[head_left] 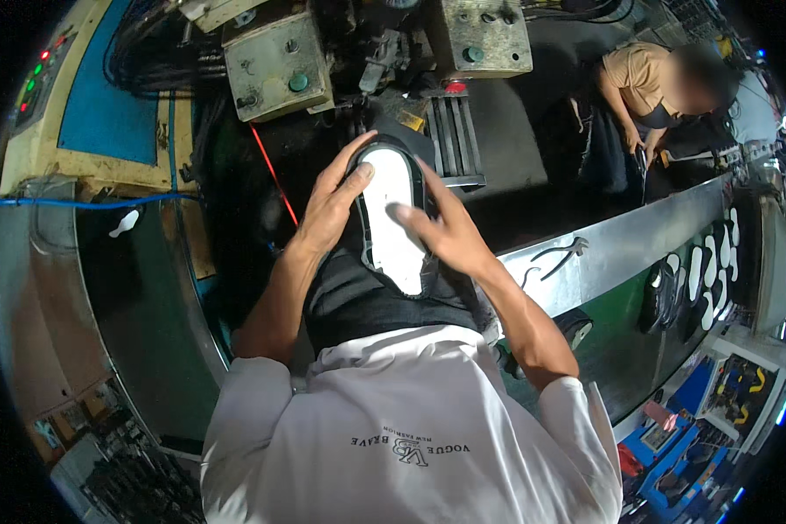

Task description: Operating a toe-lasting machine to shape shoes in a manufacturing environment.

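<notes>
A dark shoe upper (368, 237), bottom side up, is in front of me over my lap, its white insole (388, 214) facing me. The black edge of the upper wraps around the rim of the insole. Along its left side my left hand (332, 203) grips it, the thumb lying on the white surface near the rounded end. My right hand (450, 231) is closed on the right edge, fingers along the side and a slightly blurred thumb over the middle of the insole. What lies inside the upper is hidden.
Ahead stand machine boxes (279, 68) with green buttons and a slatted metal part (454, 138). Pliers (561, 253) rest on the metal ledge (620, 249) at right. Beyond it, several white-bottomed shoes (710, 262) line a green surface. A co-worker (642, 92) is at far right.
</notes>
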Motion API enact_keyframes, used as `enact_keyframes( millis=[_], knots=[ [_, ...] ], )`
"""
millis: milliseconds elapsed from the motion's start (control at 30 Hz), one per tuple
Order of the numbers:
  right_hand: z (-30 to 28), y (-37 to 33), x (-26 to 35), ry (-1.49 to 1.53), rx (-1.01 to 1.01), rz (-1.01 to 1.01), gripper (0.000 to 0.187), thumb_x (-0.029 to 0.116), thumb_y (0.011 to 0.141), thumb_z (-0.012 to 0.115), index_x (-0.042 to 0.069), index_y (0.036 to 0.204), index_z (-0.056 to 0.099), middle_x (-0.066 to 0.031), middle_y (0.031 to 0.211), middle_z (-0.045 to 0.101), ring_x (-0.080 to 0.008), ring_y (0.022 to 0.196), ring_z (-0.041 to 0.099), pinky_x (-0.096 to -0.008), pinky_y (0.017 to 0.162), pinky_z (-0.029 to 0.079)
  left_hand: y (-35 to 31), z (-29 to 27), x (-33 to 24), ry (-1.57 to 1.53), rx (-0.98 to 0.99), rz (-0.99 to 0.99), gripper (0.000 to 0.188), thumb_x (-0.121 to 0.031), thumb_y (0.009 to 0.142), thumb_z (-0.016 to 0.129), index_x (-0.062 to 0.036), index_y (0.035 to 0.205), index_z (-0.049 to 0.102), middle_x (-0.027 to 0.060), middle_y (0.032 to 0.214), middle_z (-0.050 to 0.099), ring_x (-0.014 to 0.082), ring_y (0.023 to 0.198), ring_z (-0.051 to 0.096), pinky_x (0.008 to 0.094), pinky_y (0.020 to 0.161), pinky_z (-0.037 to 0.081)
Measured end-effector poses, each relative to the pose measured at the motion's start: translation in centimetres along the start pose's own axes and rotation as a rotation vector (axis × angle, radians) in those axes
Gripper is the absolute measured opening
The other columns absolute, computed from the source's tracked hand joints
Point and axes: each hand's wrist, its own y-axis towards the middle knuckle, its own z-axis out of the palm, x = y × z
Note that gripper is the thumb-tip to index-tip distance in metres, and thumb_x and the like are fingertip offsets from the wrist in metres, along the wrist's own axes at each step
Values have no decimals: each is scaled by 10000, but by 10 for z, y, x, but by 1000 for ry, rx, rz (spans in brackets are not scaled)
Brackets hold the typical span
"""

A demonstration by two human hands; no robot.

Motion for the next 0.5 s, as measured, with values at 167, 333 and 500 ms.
enact_keyframes(
  millis=[167,333,500],
  knots=[
    [1,28,7,94,-34,-36,907,477,1008,787,24,1685,390,-313,1548,514,-414,1489,475,-467,1197,446,-7,13,-11,217,-27,115,573,-355,1135,597,-33,1603,526,167,1533,608,242,1415,560,379,1207,417],
    [8,25,1,60,-122,-82,832,413,1010,796,38,1661,440,-310,1556,518,-399,1451,511,-455,1193,438,-1,27,1,350,-170,283,511,-313,1114,626,-12,1525,593,175,1415,662,247,1282,641,378,1111,483],
    [10,32,-6,11,-184,-130,759,357,1019,790,41,1635,479,-287,1540,543,-391,1432,528,-454,1186,441,6,27,11,408,-252,355,421,-246,1095,645,-2,1437,666,168,1302,673,267,1196,663,391,1049,512]
  ],
)
